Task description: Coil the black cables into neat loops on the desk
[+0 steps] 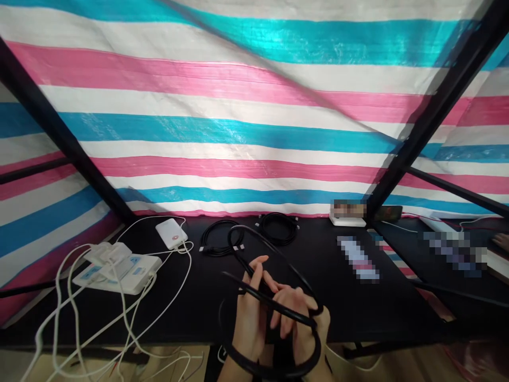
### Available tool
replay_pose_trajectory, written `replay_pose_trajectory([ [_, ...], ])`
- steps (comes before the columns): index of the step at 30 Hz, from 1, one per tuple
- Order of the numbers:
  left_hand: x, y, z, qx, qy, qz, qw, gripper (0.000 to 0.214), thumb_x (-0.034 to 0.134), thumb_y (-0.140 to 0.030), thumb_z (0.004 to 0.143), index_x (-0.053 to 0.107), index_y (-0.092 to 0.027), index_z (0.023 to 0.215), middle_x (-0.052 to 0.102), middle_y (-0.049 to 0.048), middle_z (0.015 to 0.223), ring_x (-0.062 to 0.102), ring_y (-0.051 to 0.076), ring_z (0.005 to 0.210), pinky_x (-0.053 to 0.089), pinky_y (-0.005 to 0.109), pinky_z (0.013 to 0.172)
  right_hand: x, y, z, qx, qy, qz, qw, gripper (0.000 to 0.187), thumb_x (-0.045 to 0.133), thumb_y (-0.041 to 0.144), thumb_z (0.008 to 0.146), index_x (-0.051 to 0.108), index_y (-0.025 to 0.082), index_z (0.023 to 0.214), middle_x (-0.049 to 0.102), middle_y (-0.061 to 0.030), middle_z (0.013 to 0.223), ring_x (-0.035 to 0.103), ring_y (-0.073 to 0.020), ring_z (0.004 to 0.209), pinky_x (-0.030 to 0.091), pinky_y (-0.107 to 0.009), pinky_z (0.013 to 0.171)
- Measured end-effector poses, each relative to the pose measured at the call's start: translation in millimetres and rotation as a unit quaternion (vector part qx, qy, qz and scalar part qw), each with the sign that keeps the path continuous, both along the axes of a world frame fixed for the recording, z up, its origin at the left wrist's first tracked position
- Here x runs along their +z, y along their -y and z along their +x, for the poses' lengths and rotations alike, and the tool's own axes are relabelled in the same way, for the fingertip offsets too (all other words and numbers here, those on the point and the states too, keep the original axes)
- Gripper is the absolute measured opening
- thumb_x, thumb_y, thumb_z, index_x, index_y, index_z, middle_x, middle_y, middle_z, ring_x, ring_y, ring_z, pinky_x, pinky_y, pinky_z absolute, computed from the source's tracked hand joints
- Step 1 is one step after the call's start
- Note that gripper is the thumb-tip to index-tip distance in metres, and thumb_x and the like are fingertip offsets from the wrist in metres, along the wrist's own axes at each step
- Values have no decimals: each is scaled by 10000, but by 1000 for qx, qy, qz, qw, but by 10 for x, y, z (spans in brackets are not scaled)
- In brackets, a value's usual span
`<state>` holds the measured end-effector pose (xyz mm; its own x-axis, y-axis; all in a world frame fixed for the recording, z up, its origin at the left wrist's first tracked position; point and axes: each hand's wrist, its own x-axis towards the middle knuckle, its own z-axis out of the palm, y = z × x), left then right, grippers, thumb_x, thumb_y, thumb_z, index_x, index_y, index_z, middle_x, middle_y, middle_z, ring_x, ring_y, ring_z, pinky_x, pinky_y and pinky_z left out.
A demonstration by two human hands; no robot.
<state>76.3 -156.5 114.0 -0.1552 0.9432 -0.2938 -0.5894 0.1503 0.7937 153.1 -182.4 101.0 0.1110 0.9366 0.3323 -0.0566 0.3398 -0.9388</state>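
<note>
A black cable (274, 304) hangs in wide loose loops around both my hands, low in the middle of the view. My left hand (249, 307) is closed around part of it, with the thumb and index finger near each other at the top. My right hand (296, 313) has curled fingers and grips the cable at its thumb side, where several turns meet. The two hands are close together, fingertips almost touching. Behind them on the table lie a coiled black cable (217, 251) with pale connector ends and another coiled black cable (278, 243).
On the left, a white power strip (145, 273) carries plugged-in chargers and tangled white cords (58, 318) that drop over the front edge. A white device (170, 233) lies behind it. Blurred items (358, 258) and a white box (348, 220) are on the right. Black frame bars (441, 106) flank the table (191, 313).
</note>
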Motion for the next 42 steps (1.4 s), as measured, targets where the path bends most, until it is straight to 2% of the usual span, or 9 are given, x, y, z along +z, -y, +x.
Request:
replay_pose_trajectory([
  [4, -93, -51, -188, 56, -140, 23, 988, 408, 609, -549, 743, 562, -179, 908, 347, -111, 392, 474, 93, 392, 357, 181, 438, -3, -175, 164, -25, -47, -39, 998, 174, 659, 340, 777, 619, 186, 709, 621, -7, 619, 621, -157, 566, 530, -281, 598],
  [9, -94, -29, -412, 25, -374, 65, 925, 284, 499, -423, 829, 595, -173, 926, 558, -34, 514, 550, 133, 481, 416, 230, 515, -19, -220, 404, -59, 7, -27, 998, 635, 768, 232, 657, 495, 269, 1230, 592, 7, 863, 559, -93, 566, 515, -231, 546],
  [15, -44, 36, -536, -10, -559, -17, 829, 436, 425, -344, 844, 526, -137, 1215, 716, 89, 794, 673, 259, 753, 481, 339, 677, -40, -122, 298, -73, 138, -21, 987, 544, 779, 325, 659, 602, 224, 1163, 544, 46, 600, 520, -103, 494, 456, -184, 434],
  [20, -45, 121, -464, -102, -540, 103, 829, 355, 427, -234, 847, 562, -234, 1175, 722, 43, 995, 679, 220, 908, 488, 277, 743, 19, -187, 350, -126, 216, 51, 967, 421, 666, 329, 788, 588, 256, 1195, 629, -51, 939, 621, -144, 689, 516, -211, 534],
  [26, -8, 126, -310, -147, -536, 190, 809, 298, 480, -191, 844, 653, -261, 1077, 732, -3, 978, 695, 161, 812, 495, 213, 716, 13, -172, 438, -67, 260, 68, 961, 249, 583, 275, 853, 624, 263, 1098, 641, -7, 778, 610, -120, 624, 476, -166, 488],
  [30, 104, 62, -270, -201, -533, 215, 793, 308, 520, -176, 832, 683, -279, 1072, 730, -9, 1009, 696, 167, 861, 506, 213, 762, 18, -143, 459, -69, 179, 20, 981, 378, 654, 302, 787, 538, 246, 1142, 534, 47, 666, 569, -106, 567, 467, -154, 459],
  [34, 160, 56, -226, -188, -521, 239, 798, 317, 535, -153, 812, 693, -242, 1072, 742, 4, 954, 705, 158, 762, 521, 200, 692, 78, -147, 511, -85, 172, -1, 981, 478, 718, 355, 721, 541, 273, 1157, 473, 26, 808, 562, -103, 608, 477, -159, 438],
  [38, 190, 55, -216, -177, -498, 249, 811, 342, 520, -120, 799, 695, -230, 1072, 747, 4, 924, 702, 150, 753, 518, 188, 668, 141, -152, 550, -111, 246, 54, 961, 400, 707, 397, 742, 620, 302, 1121, 469, -35, 989, 545, -110, 641, 490, -191, 442],
  [42, 326, 2, -257, -232, -528, 253, 777, 310, 514, -134, 813, 713, -254, 1020, 747, -13, 899, 692, 152, 768, 497, 205, 702, 173, -189, 598, -88, 307, 128, 939, 233, 627, 335, 828, 659, 286, 1053, 510, -70, 1123, 600, -153, 759, 527, -251, 592],
])
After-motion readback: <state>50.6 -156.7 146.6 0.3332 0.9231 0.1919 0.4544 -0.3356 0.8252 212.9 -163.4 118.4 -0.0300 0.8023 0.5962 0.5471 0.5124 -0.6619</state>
